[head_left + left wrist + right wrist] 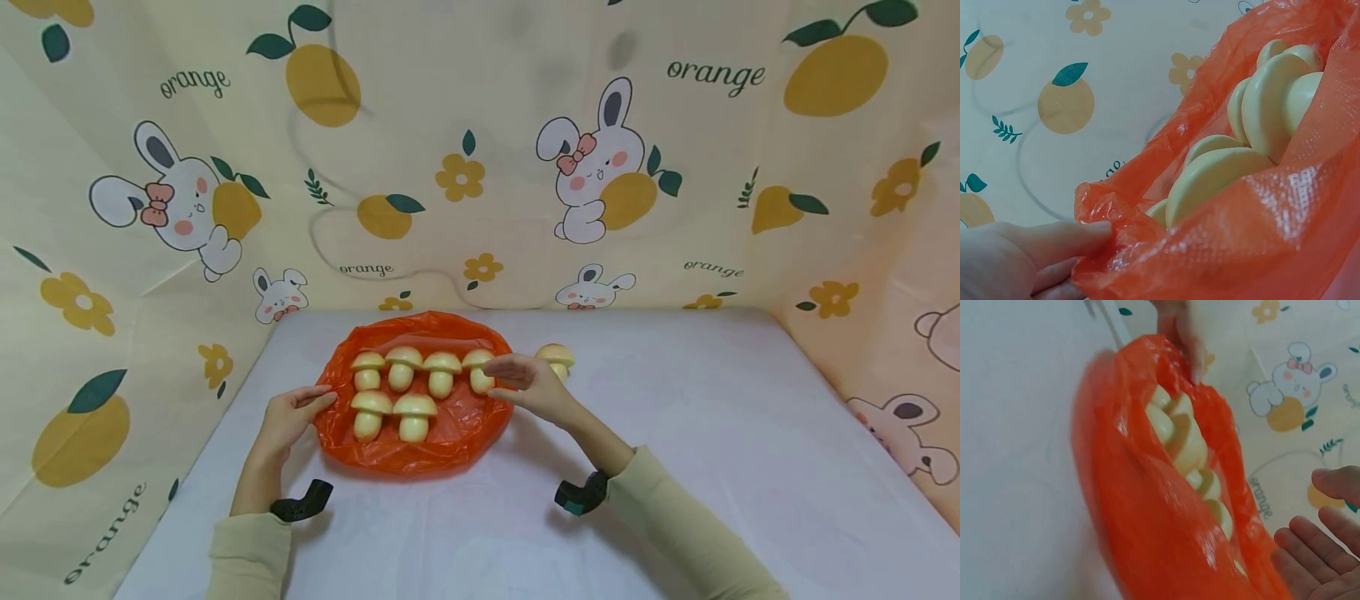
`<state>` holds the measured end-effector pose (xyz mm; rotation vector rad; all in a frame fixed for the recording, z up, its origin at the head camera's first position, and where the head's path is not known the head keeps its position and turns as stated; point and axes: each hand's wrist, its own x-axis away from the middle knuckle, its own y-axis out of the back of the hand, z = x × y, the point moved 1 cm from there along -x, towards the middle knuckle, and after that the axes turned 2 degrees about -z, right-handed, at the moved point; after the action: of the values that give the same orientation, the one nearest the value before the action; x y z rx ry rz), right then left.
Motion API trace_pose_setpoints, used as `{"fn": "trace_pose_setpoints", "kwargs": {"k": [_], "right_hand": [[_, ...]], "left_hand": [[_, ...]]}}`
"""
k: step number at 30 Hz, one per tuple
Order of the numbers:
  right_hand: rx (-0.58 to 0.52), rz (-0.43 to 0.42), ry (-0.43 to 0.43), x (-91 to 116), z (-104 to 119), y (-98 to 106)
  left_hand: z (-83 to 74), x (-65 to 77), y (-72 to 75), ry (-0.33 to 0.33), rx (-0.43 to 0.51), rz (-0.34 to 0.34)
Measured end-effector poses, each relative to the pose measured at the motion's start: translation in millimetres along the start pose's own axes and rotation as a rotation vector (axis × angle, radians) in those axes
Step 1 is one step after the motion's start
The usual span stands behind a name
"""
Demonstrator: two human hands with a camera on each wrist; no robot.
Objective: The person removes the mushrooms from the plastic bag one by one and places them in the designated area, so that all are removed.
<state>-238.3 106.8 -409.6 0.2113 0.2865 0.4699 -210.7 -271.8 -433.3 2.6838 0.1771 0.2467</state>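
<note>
A red-orange plastic bag (408,464) lies spread open, its rim rolled into a ring, with several pale yellow toy mushrooms (415,417) inside. At the bag's left rim my left hand (281,425) pinches the crumpled plastic; in the left wrist view the thumb (1079,240) presses on its edge. My right hand (546,396) is over the right rim, beside the rightmost mushroom in the bag, fingers extended. The right wrist view shows that hand (1319,556) with its palm bare and holding nothing. Outside the bag, one more mushroom (555,357) stands behind the right hand, partly hidden by it.
A white-covered table (675,433) carries the bag and the lone mushroom. Cream cloth walls (495,100) printed with rabbits and oranges rise at the back and both sides. Each wrist wears a black camera mount (303,502).
</note>
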Motion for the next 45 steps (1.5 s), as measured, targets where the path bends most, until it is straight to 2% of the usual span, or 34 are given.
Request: {"fn": "trace_pose_setpoints", "kwargs": {"k": [6, 20, 29, 33, 45], "right_hand": [[-0.012, 0.033, -0.01, -4, 1, -17], [-0.001, 0.131, 0.024, -17, -8, -53], [0.071, 0.106, -0.015, -32, -9, -72], [0.111, 0.116, -0.006, -38, -12, -77], [0.172, 0.113, -0.105, -49, -17, -89]], "left_hand": [[0.1, -0.8, 0.0, -0.002, 0.008, 0.004], [-1.1, 0.4, 0.2, 0.009, -0.003, -0.001], [1.3, -1.4, 0.1, 0.02, -0.006, 0.003], [1.9, -2.0, 0.3, 0.017, -0.003, 0.0], [0.8, -0.9, 0.3, 0.006, 0.001, -0.004]]}}
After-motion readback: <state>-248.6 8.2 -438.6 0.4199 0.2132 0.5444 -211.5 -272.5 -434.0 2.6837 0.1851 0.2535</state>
